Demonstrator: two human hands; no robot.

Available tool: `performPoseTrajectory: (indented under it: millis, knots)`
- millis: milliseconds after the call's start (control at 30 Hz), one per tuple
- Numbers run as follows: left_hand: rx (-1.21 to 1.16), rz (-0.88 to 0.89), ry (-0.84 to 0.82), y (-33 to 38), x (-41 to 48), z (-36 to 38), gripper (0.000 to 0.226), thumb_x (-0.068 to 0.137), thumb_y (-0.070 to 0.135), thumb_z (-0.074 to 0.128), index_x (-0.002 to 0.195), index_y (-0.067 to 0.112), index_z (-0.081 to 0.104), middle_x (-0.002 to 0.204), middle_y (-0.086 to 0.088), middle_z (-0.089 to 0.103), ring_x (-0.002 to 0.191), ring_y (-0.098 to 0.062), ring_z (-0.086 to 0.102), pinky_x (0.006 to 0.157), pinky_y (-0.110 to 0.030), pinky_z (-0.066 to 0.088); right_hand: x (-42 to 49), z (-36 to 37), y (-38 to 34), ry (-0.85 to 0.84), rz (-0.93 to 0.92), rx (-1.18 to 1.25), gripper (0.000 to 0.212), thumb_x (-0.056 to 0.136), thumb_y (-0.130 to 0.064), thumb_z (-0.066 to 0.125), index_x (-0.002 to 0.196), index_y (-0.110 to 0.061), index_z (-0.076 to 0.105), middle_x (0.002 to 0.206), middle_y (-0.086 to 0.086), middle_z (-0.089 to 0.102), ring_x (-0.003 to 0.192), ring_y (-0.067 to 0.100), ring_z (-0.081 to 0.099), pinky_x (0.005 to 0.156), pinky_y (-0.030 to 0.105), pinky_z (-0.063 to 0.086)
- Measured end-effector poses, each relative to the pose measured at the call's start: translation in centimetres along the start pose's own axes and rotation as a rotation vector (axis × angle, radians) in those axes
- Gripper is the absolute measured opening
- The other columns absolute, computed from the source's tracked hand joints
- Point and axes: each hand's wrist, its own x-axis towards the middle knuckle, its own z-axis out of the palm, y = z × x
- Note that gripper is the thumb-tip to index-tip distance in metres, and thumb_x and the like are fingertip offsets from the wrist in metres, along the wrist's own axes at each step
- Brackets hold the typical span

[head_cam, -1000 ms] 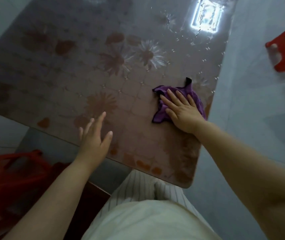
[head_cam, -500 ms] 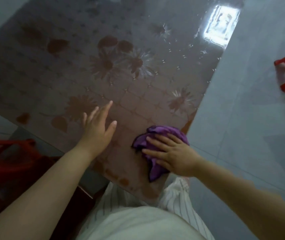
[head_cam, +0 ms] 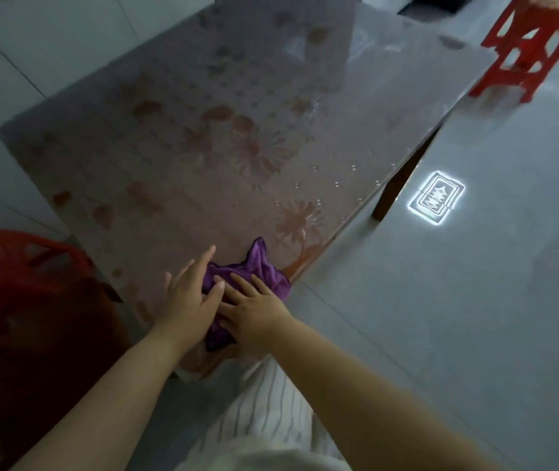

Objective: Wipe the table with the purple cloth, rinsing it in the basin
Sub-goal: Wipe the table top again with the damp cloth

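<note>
The purple cloth (head_cam: 260, 270) lies bunched at the near right corner of the table (head_cam: 203, 158), whose glossy brown top has a flower pattern. My right hand (head_cam: 254, 309) presses flat on the cloth with straight fingers. My left hand (head_cam: 188, 297) lies flat beside it, its fingers over the cloth's left edge and touching my right hand. Part of the cloth hangs near the table's front edge, hidden under my hands. No basin is in view.
A red plastic stool (head_cam: 539, 45) stands on the grey tiled floor at the far right. Another red stool (head_cam: 23, 287) sits low at the left, beside the table. A bright light reflection (head_cam: 436, 198) marks the floor right of a table leg (head_cam: 393, 192).
My right hand dragged the cloth from mid-table toward the near corner. My left hand moved right and now touches the cloth. The camera view swung up and left.
</note>
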Motion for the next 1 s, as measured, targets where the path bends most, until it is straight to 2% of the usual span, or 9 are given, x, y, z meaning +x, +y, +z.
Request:
performPoseTrajectory:
  millis: [300,533,633,767,833,933,1000]
  knots:
    - [-0.009,-0.090,0.059,3.7,3.9,3.2,0.055,0.092,0.024,0.046,0.142,0.026,0.024,0.145,-0.002,0.038,0.138,-0.020,0.026,0.114,-0.044,-0.001,1.1,-2.3,7.6,0.051,0.030,0.034,0.054,0.097,-0.053,0.018,0.146,-0.041,-0.002,0.157,-0.006,-0.013,0.143,0.021,-0.014,0.110,0.040,-0.016]
    - [-0.060,-0.066,0.084,7.5,11.8,7.8,0.053,0.092,0.024,0.045,0.142,0.024,0.025,0.148,-0.005,0.033,0.141,-0.018,0.019,0.114,-0.038,-0.001,3.5,-7.2,20.9,0.132,0.200,0.020,0.053,0.096,-0.054,0.012,0.144,-0.045,-0.007,0.156,-0.008,-0.014,0.143,0.021,-0.015,0.105,0.036,-0.020]
    - [-0.106,-0.061,0.069,9.8,16.7,9.0,0.053,0.092,0.024,0.044,0.142,0.027,0.024,0.149,-0.004,0.032,0.142,-0.016,0.014,0.114,-0.036,-0.004,3.9,-10.0,28.3,0.163,0.328,0.029,0.053,0.095,-0.057,0.011,0.143,-0.046,-0.006,0.156,-0.010,-0.012,0.143,0.019,-0.013,0.109,0.038,-0.017]
    - [-0.158,-0.050,0.079,12.0,22.0,8.3,0.053,0.092,0.024,0.045,0.141,0.027,0.025,0.150,-0.005,0.030,0.142,-0.017,0.012,0.115,-0.037,-0.004,2.5,-13.5,37.4,0.175,0.617,0.065,0.053,0.094,-0.058,0.013,0.142,-0.048,-0.006,0.156,-0.011,-0.011,0.144,0.019,-0.010,0.114,0.044,-0.006]
    - [-0.174,-0.066,0.113,12.1,24.0,7.3,0.054,0.092,0.022,0.047,0.141,0.026,0.027,0.150,-0.005,0.030,0.142,-0.017,0.013,0.115,-0.038,-0.003,2.8,-14.9,40.0,0.142,0.658,0.080,0.053,0.094,-0.058,0.012,0.142,-0.048,-0.007,0.156,-0.011,-0.012,0.144,0.020,-0.011,0.114,0.045,-0.006]
    - [-0.227,-0.150,0.157,10.6,25.9,5.9,0.055,0.091,0.023,0.047,0.141,0.028,0.025,0.151,-0.004,0.027,0.139,-0.009,0.011,0.118,-0.046,0.006,5.4,-16.7,41.7,0.144,0.630,0.072,0.054,0.094,-0.056,0.010,0.144,-0.044,-0.007,0.156,-0.008,-0.013,0.144,0.021,-0.012,0.113,0.045,-0.009]
    - [-0.299,-0.221,0.191,9.6,26.3,5.4,0.056,0.091,0.026,0.046,0.141,0.033,0.022,0.151,-0.002,0.027,0.139,-0.010,0.017,0.116,-0.039,0.015,7.5,-18.1,42.7,0.161,0.609,0.059,0.054,0.095,-0.055,0.009,0.145,-0.042,-0.007,0.157,-0.007,-0.013,0.144,0.021,-0.012,0.113,0.044,-0.009]
